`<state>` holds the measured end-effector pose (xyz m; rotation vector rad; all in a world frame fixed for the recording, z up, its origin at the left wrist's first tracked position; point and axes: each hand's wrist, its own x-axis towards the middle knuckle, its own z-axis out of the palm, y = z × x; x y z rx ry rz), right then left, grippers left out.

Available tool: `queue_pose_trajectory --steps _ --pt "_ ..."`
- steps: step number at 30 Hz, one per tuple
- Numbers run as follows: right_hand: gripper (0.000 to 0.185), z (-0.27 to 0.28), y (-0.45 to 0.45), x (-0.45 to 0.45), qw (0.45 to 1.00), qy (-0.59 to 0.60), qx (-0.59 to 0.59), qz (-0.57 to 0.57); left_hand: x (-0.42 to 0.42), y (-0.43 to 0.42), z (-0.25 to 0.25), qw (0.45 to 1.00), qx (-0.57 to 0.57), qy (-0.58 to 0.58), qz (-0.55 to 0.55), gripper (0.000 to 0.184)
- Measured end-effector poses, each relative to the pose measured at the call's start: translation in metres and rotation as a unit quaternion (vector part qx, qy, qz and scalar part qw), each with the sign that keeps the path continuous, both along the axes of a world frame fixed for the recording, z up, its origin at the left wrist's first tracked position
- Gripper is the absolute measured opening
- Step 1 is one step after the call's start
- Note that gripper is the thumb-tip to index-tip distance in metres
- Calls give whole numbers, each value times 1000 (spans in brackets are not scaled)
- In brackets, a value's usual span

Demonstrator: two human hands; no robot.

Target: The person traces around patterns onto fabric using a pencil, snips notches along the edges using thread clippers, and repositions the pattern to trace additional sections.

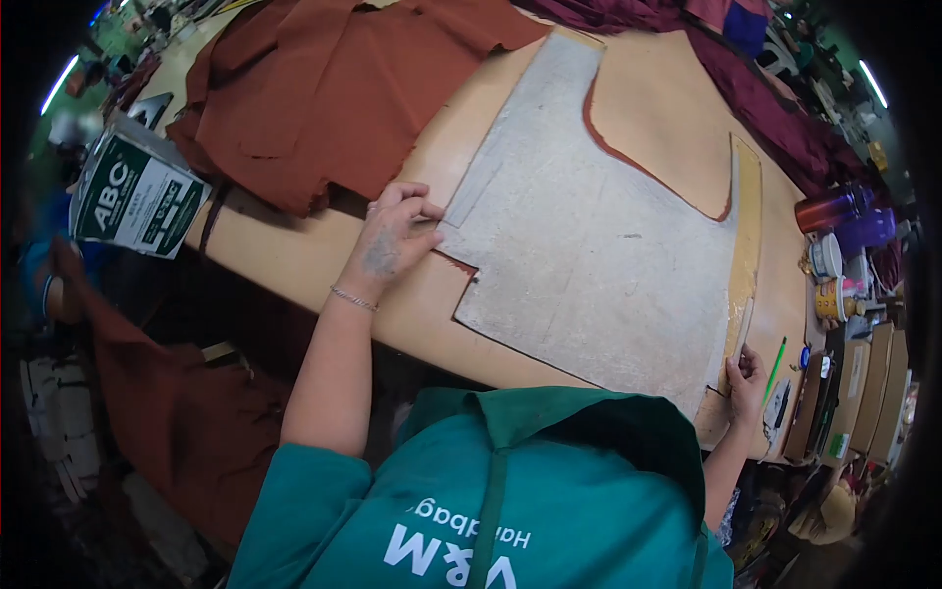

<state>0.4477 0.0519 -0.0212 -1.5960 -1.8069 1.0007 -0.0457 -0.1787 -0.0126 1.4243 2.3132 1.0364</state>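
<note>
A: Where do we find the grey panel?

B: We see it lying flat on the bench, just ahead of the green shirt. A rust-brown edging shows along its curved cutout, and a yellow strip runs down its right side.

A: And our hands?

B: Our left hand, with a bracelet at the wrist, is at the panel's left edge, just above the square notch. Its thumb and fingers are spread apart there.

A: What of the right?

B: Our right hand is by the lower end of the yellow strip, fingers curled. It's small and half turned from us, so we can't tell whether it pinches the edge.

A: What lies around them?

B: We have a green pen just beside the right hand. A large rust-brown piece spreads beyond the left one, and the ABC container stands farther left.
</note>
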Motion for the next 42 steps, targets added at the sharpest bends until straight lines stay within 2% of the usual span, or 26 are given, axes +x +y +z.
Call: queue_pose_trajectory --steps 4,6,8,10,20,23,24,26,27,28,30,31,34,36,37,38,39,40,42 --pt "40 0 0 2 999 -43 27 6 0 3 -2 1000 5 25 -9 25" --pt "42 4 -5 -5 1000 -24 20 -5 -1 3 -4 1000 7 25 -13 25" --pt "42 -13 2 7 999 -28 41 -10 -4 3 -5 999 22 5 -23 26" --pt "41 -7 -4 0 996 -49 80 -6 -5 3 -8 999 33 -1 -29 26" --pt "39 6 -12 -12 993 -60 96 -26 -6 3 -8 996 19 -76 -41 24" --pt "40 2 -6 -2 997 -29 61 -30 -5 1 -7 999 13 -5 -52 24" --pt "40 1 -3 3 992 -33 97 -75 -5 2 -6 998 17 15 -53 24" --pt "38 -2 4 21 972 -42 164 -161 3 3 1 997 40 -56 -25 25" --pt "37 2 6 33 938 -184 235 -178 5 2 4 994 49 -92 -10 25" --pt "36 6 9 45 878 -323 299 -189 2 0 7 997 55 -28 -37 26" --pt "35 7 15 64 893 -354 204 -188 -5 2 13 989 62 97 -90 27" --pt "35 9 17 69 896 -371 155 -186 -8 3 16 988 46 104 -103 31" --pt "34 15 22 77 925 -326 88 -174 -15 9 13 975 49 154 -155 35" --pt "33 1 40 97 906 -392 79 -136 -18 11 10 968 26 185 -168 39" --pt "31 4 45 97 940 -305 27 -152 -21 11 9 968 29 182 -169 40" --pt "27 7 44 88 979 -94 31 -176 -24 12 7 969 33 182 -164 41" --pt "26 13 42 69 984 82 22 -158 -31 13 2 971 42 168 -168 43" --pt "24 40 28 33 980 151 -2 -125 -36 13 -3 971 53 155 -172 44" --pt "23 56 10 -38 962 261 -55 -53 -37 14 -7 976 53 123 -173 49"
